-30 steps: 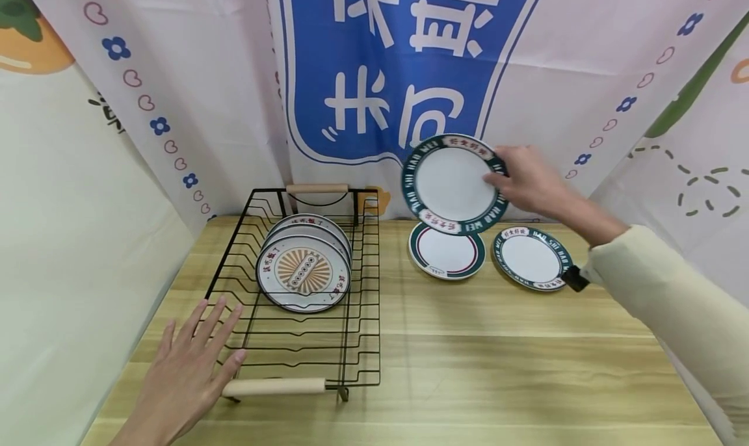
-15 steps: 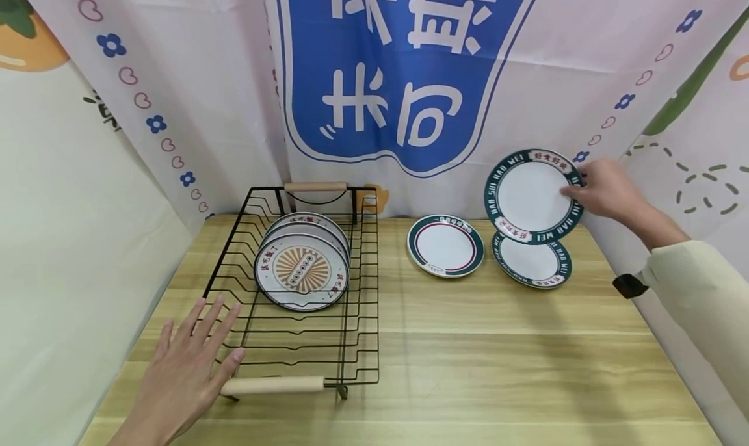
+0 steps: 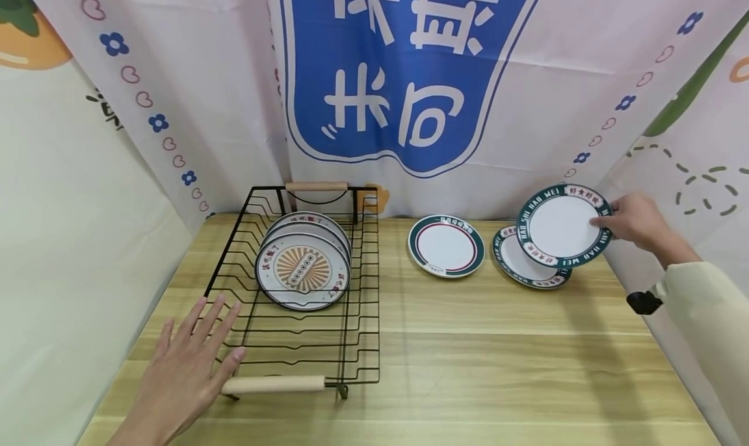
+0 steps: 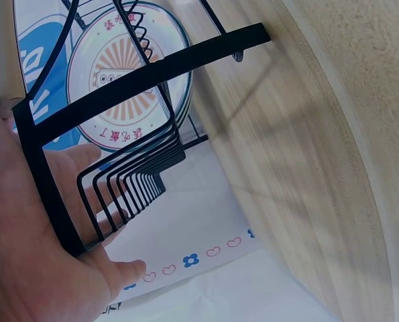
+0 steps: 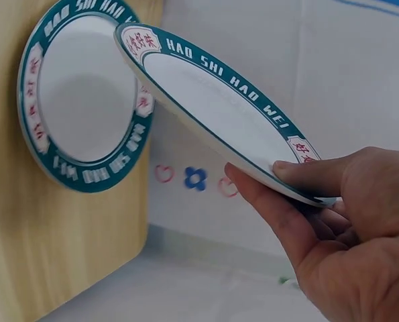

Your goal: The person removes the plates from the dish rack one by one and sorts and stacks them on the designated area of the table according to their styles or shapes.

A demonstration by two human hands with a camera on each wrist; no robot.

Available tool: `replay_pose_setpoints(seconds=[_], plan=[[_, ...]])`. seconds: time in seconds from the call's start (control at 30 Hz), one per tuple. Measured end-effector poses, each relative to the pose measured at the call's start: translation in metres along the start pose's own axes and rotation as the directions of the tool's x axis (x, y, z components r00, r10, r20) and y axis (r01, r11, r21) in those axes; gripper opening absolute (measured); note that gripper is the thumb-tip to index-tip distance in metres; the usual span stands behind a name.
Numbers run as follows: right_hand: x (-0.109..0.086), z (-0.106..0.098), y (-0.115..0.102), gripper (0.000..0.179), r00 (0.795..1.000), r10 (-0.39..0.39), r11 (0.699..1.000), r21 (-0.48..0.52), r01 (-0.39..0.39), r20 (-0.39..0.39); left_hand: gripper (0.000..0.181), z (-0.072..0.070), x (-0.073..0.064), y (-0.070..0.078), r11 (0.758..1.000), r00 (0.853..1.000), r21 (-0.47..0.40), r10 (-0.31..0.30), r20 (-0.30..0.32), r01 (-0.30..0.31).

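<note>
My right hand pinches the rim of a white plate with a green lettered border, thumb on its upper face and fingers beneath. The plate is tilted and held over a matching plate lying on the table, partly covering it in the head view. In the right wrist view a gap shows between the held plate and the lower plate. My left hand rests with fingers spread at the near left corner of a black wire dish rack, beside its wooden handle.
Several white plates with a sunburst print stand upright in the rack. A plate with a green rim and red ring lies right of the rack on the wooden table. A printed curtain hangs behind the table.
My right hand has carried the plate rightward and then down, from above the red-ringed plate to over the matching green-bordered one. The left hand stays in place at the rack.
</note>
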State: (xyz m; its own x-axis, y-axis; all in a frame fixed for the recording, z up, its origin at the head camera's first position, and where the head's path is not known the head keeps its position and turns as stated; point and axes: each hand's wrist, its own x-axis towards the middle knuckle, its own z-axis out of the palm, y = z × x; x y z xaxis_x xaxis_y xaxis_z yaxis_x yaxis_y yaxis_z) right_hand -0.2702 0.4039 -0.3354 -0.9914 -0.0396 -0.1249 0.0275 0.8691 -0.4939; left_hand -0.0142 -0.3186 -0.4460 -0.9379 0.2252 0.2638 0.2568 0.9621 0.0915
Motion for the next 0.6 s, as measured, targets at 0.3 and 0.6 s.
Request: replay_pose_setpoints(seconds=[0.3,0.6], plan=[[0.002,0.021,0.046,0.034,0.982,0.144,0.979,0.124,-0.159,0.123,0.074,-0.001,0.000,0.001,1.000,1.000,0.014,0.005,0.011,-0.005],[0.004,0.040,0.069,0.030,0.962,0.206,0.960,0.156,-0.234,0.177,0.074,-0.001,0.001,0.001,1.000,1.000,0.014,0.008,0.006,-0.008]])
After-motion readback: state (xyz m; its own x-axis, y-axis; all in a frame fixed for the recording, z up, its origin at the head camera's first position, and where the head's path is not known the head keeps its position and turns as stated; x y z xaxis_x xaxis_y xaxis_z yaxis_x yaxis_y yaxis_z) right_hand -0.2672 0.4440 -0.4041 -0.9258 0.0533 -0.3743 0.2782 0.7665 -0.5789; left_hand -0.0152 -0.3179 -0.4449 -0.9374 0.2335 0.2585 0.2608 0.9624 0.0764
